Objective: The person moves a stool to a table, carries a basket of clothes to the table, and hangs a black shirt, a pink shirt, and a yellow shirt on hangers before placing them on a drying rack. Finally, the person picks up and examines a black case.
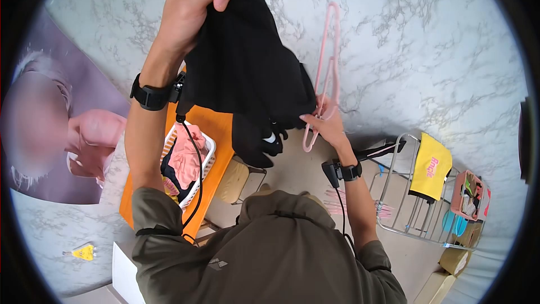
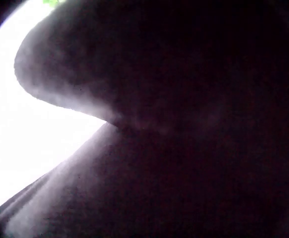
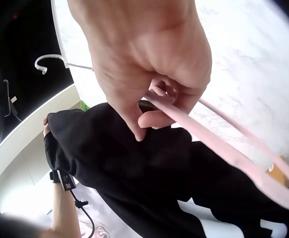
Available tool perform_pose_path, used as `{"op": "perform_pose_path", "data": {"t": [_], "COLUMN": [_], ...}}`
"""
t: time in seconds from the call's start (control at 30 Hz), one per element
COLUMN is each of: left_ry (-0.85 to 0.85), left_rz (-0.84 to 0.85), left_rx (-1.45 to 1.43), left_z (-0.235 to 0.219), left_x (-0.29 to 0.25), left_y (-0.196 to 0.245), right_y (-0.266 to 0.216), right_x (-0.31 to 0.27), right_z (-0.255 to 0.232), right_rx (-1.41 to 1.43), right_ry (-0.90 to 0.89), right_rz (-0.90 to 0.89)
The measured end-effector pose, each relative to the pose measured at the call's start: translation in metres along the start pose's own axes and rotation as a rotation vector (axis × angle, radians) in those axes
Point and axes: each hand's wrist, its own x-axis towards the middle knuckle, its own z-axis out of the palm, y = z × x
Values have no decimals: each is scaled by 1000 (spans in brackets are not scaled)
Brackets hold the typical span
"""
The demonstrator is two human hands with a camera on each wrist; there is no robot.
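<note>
High at the top of the head view, my left hand (image 1: 194,3) grips the upper edge of a black garment (image 1: 242,62), which hangs down from it. White print shows on the cloth (image 3: 204,215) in the right wrist view. My right hand (image 1: 332,129) holds a pink hanger (image 1: 336,81) beside the garment's lower right edge. In the right wrist view, the hanger (image 3: 209,141) passes between thumb and fingers, and the thumb and fingertips overlap the black cloth. Dark fabric (image 2: 184,124) fills most of the left wrist view and hides the left hand there.
On an orange table (image 1: 222,135) at left stands a white basket (image 1: 209,149) of clothes, a pink one on top. A stool (image 1: 233,186) is beside it. To the right, a metal rack (image 1: 385,191) carries a yellow cloth (image 1: 432,163) and pink basket (image 1: 458,205). Pink hangers (image 1: 385,211) lie low nearby.
</note>
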Motion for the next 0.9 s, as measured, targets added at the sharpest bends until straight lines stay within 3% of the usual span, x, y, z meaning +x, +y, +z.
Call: {"op": "perform_pose_path", "data": {"t": [0.03, 0.1, 0.17, 0.23, 0.27, 0.37, 0.4, 0.43, 0.5, 0.57, 0.73, 0.8, 0.9], "left_ry": [24, 46, 153, 180, 202, 309, 330, 328, 497, 493, 490, 522, 570], "left_rz": [-6, -16, -4, -21, -37, -91, -27, -31, -213, -277, -346, -392, -433], "left_rx": [-4, -9, 257, 384, 510, 551, 723, 713, 914, 984, 981, 991, 1011], "left_z": [0, -1, -2, -13, -20, -40, -51, -63, -89, -105, -93, -87, -96], "left_x": [-2, -4, -8, -23, -33, -64, -72, -83, -106, -127, -160, -166, -176], "left_y": [-2, -4, -6, -9, -11, -16, -23, -31, -51, -77, -130, -134, -140], "right_y": [6, 16, 20, 21, 26, 40, 38, 35, 18, -11, -23, -13, -15], "right_x": [-1, -3, -11, -11, -10, -8, -7, -6, -8, -14, -8, -1, 1], "right_z": [4, 15, 23, 24, 23, 7, 0, -7, -19, -19, -10, -15, -25], "right_rx": [4, 2, 58, 140, 139, 146, 179, 211, 181, 346, 276, 100, 142], "right_ry": [1, -64, -53, -98, -102, 52, 93, 132, 96, 54, 3, 65, 180], "right_rz": [5, -159, -174, 77, 78, -31, -130, -228, -274, -203, -246, -336, -338]}}
